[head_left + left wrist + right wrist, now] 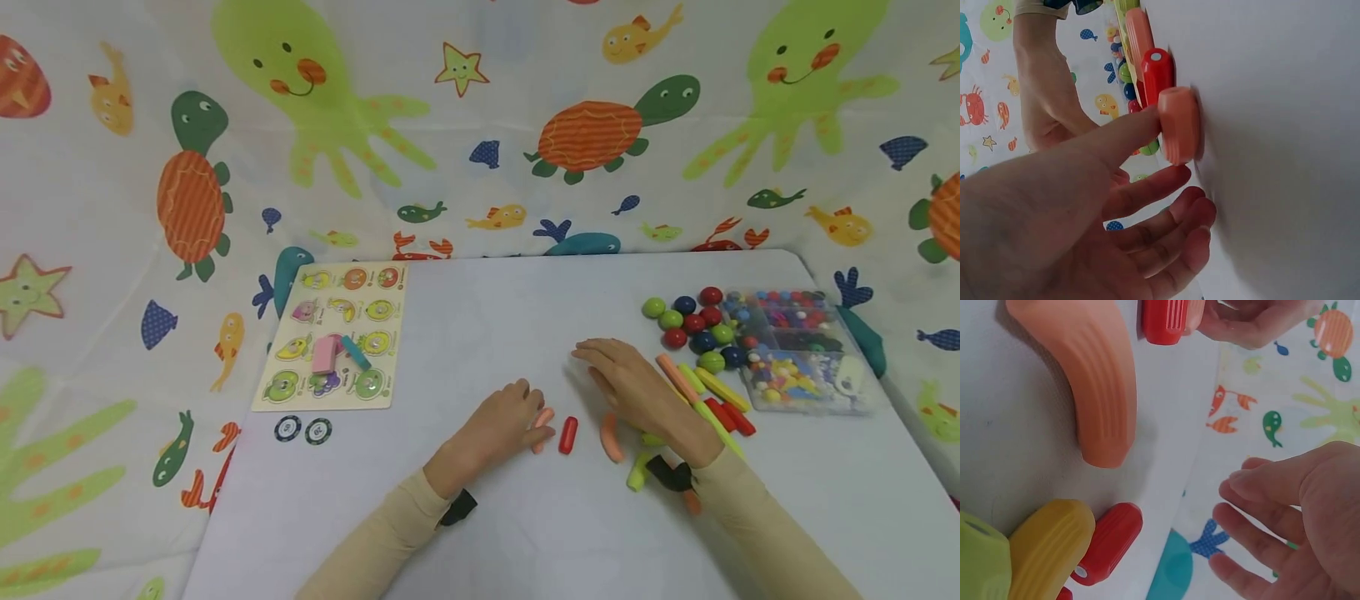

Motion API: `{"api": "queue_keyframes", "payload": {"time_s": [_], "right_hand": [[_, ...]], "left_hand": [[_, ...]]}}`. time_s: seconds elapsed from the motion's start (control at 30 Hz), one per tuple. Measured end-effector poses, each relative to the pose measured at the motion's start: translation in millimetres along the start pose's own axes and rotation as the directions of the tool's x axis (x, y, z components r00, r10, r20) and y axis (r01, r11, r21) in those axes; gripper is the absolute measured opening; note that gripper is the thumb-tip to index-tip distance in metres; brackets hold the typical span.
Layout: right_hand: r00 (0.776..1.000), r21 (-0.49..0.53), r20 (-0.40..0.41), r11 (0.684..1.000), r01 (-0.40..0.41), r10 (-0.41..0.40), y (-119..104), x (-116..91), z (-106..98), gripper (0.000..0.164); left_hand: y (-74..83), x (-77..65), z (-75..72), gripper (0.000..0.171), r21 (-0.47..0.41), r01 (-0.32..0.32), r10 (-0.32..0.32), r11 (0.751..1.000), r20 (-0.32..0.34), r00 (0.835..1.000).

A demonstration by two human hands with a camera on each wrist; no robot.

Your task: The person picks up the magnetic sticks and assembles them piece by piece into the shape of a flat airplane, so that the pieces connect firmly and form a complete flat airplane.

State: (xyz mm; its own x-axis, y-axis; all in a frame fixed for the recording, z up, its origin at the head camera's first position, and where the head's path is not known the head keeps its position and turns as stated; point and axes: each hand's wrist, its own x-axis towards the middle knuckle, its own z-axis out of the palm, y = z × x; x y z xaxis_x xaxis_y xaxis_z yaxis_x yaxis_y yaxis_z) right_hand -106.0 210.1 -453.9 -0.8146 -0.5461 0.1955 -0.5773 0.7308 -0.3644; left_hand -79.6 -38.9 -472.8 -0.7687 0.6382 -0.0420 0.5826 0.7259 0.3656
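My left hand [498,429] is low over the middle of the table, its thumb and index finger at a short peach-orange ribbed plastic stick [1180,125]. The thumb lies against the stick's side and the index fingertip is at its end; the other fingers are loosely bent. Just right of it lies a short red ribbed stick [568,435] with a pale dot on its end. Farther right is a curved orange stick [1107,394]. Above and beyond that curved piece my right hand [630,385] hovers with relaxed fingers, holding nothing.
Yellow, lime, orange and red sticks [722,389] lie under and beside the right forearm. Behind them are coloured balls [703,342] and a clear bead box [795,402]. At left lie a fruit puzzle board [273,379], with pink [324,356] and teal blocks [356,352] on it, and two round chips [318,432].
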Motion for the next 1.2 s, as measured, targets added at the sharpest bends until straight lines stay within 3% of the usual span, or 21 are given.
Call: {"api": "queue_keyframes", "payload": {"time_s": [0.13, 0.57, 0.83, 1.07, 1.2], "right_hand": [[1.0, 0.032, 0.022, 0.999, -0.021, 0.02, -1, -1, -1, 0.039], [0.988, 0.084, 0.146, 0.994, -0.071, 0.058, 0, -20, -9, 0.024], [0.978, 0.047, 0.208, 0.999, -0.018, 0.008, -1, -31, -11, 0.03], [0.965, 0.037, 0.263, 0.999, -0.006, -0.004, -5, -36, -11, 0.034], [0.967, 0.034, 0.255, 0.999, -0.004, -0.005, -7, -37, -10, 0.032]], "left_hand": [[2.8, 0.0, 1.9, 0.028, 0.049, 0.004, -0.004, 0.999, 0.004, 1.0], [1.7, -3.7, 4.6, 0.026, 0.103, -0.064, 0.081, 0.993, -0.176, 0.981], [-6.3, -3.3, 1.8, 0.02, 0.027, 0.019, -0.016, 0.999, -0.12, 0.993], [-13.2, -3.2, -1.1, 0.022, -0.022, 0.035, -0.038, 0.999, -0.147, 0.988], [-16.0, -2.7, -1.1, 0.021, -0.031, 0.046, -0.051, 0.998, -0.162, 0.986]]}}
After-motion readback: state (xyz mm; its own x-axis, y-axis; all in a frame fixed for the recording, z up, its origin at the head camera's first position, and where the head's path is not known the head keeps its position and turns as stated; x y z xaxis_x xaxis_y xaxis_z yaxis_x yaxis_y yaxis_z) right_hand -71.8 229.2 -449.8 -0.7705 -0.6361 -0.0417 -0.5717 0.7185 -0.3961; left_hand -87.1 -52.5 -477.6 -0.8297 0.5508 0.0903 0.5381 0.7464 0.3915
